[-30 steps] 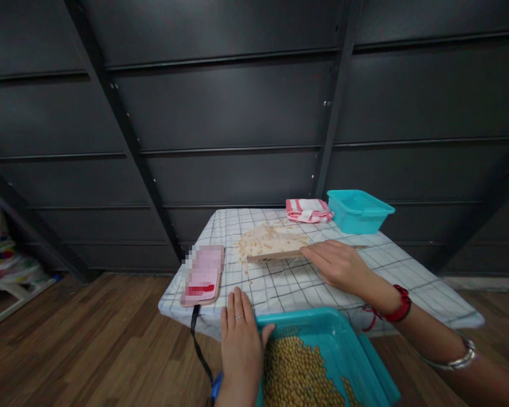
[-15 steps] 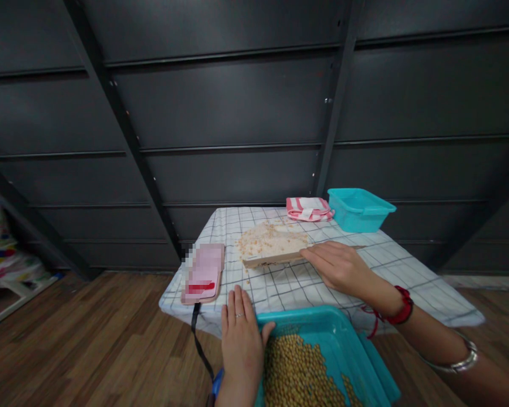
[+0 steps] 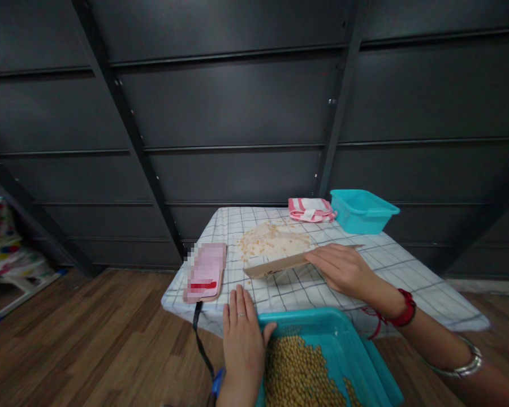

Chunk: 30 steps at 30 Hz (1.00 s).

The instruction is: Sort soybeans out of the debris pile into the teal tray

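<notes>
My right hand grips a flat brown strip like a piece of cardboard, its edge set on the checked tablecloth just in front of a spread of pale grains. The strip's left end lies nearer to me than its right end. My left hand holds the left rim of a teal tub full of yellow-brown beans at the table's near edge, fingers on the outside and thumb over the rim.
A pink phone-like case with a black strap lies at the table's left. At the back stand a second, smaller teal tub and a folded pink-and-white cloth. Dark metal panels rise behind; wooden floor lies around the table.
My right hand has drawn the strip's left end toward me across the cloth, so the strip now lies slanted. The left hand stays on the tub.
</notes>
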Each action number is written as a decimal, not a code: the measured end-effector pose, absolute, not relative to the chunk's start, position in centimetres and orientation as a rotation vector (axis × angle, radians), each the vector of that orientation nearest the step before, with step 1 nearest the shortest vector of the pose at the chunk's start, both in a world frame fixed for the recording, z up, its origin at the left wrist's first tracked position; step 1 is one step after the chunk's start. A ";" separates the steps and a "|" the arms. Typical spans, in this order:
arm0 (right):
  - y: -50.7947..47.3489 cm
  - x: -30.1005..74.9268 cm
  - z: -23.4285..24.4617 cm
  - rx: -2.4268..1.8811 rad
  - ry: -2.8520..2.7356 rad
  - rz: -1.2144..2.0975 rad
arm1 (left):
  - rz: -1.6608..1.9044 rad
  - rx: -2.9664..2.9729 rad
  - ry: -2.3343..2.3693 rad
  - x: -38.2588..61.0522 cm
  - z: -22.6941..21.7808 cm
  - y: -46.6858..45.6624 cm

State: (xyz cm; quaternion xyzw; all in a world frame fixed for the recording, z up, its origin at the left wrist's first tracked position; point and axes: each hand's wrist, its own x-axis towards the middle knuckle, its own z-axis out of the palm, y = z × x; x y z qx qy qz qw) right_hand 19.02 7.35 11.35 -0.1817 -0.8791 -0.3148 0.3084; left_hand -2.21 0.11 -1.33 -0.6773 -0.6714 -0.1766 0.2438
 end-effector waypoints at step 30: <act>6.5 18.8 12.2 -0.393 -2.350 -0.805 | -0.425 -1.829 -1.849 -1.9 -0.7 0.1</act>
